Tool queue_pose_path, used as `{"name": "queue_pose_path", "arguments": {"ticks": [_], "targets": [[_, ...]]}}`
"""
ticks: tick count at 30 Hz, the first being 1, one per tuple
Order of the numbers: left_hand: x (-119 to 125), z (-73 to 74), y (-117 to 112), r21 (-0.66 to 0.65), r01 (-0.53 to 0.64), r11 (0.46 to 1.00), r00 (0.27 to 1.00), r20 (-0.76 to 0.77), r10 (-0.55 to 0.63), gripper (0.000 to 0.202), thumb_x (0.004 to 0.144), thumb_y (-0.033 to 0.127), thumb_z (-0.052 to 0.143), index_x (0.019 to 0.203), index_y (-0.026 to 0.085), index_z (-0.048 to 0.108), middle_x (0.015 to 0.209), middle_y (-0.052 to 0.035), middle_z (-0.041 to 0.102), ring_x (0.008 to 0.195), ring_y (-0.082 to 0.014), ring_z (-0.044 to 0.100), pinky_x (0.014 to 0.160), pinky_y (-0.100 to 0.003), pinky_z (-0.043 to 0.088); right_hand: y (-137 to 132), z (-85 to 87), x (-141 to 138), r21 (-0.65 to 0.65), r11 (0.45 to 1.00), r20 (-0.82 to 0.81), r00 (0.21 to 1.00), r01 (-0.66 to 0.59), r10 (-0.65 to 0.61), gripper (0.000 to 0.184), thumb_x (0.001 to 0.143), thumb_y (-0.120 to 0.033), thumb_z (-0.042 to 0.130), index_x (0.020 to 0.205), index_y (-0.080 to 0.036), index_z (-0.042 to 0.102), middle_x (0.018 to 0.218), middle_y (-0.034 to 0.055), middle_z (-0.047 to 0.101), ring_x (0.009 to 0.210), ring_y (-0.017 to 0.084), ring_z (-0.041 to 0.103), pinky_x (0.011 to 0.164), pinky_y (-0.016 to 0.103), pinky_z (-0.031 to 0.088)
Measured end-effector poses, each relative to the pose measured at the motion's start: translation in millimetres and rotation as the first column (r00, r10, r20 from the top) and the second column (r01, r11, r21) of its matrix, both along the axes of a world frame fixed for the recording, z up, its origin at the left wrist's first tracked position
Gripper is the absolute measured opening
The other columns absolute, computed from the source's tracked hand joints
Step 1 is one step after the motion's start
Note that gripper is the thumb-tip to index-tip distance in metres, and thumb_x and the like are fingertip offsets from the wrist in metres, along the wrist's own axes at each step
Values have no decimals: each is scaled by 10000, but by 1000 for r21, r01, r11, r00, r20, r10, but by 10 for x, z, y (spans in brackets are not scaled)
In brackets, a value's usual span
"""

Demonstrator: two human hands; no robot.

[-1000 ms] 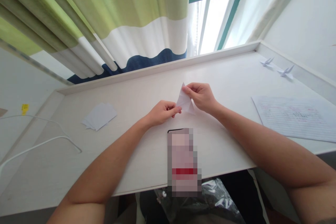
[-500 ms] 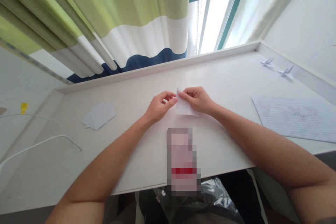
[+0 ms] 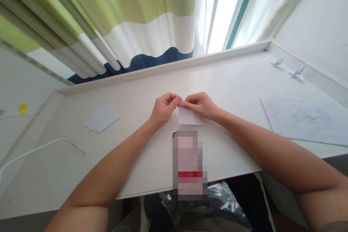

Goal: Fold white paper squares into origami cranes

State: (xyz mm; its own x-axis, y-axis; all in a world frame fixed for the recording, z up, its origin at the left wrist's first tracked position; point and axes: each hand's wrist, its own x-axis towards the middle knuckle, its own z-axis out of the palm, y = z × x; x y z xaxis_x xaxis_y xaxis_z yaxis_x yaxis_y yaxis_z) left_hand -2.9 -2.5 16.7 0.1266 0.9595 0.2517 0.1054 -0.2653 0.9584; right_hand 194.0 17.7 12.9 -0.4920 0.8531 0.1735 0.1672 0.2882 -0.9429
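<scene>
A small piece of white paper (image 3: 189,116), partly folded by its look, is held up just over the desk. My left hand (image 3: 166,107) pinches its top left corner between thumb and fingers. Beside it, my right hand (image 3: 201,105) grips the upper edge, thumb on the near side, and both sets of fingertips nearly meet. The fingers cover the paper's top. To the left lies a fanned stack of white paper squares (image 3: 102,117). Two folded paper cranes (image 3: 297,73) stand at the far right of the desk.
Lined sheets with writing (image 3: 307,121) lie on the right. A blurred-out, phone-shaped object (image 3: 189,159) is at the desk's front edge. A white cable (image 3: 40,147) runs across the left side. The white desk (image 3: 136,87) has a raised rim along its back, below a curtain (image 3: 152,25).
My left fingers, apart from the paper before, have closed on its corner. The paper has come slightly down and left, and its upright tip is now hidden between my fingers.
</scene>
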Motion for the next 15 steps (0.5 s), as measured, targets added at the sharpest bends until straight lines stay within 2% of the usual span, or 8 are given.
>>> {"name": "queue_pose_path", "arguments": {"ticks": [4,9,12,15], "targets": [[10,-20,-8,10,33,999,999,-26,-33,404,899,571,809,791,185,756,751,-30,718,674,-128,588,633,-252,506,-8,-18,-3,13,1000,19,1000,-17,17,618,919,-746,694,666,-185,636,600,-35,478,583,95,359,517,278,248],[8,-25,6,-4,-71,997,997,38,71,449,910,624,783,810,195,695,736,-14,677,617,-120,575,560,-240,501,-21,-2,-5,6,997,45,996,-79,79,600,980,-723,610,680,-204,583,606,-49,424,571,99,335,516,282,250],[20,-32,4,-53,-101,993,992,64,104,468,923,646,763,831,198,665,721,-3,653,570,-107,547,510,-232,466,-20,-4,-14,48,998,70,997,-42,38,588,985,-707,602,675,-207,571,609,-50,419,576,102,328,525,288,248],[46,-36,-26,-128,-60,990,996,57,68,504,923,679,747,806,206,616,650,27,577,516,-99,501,454,-224,418,-12,-9,-28,95,995,80,996,26,-34,621,987,-736,575,656,-211,551,602,-48,414,580,105,322,538,297,248]]}}
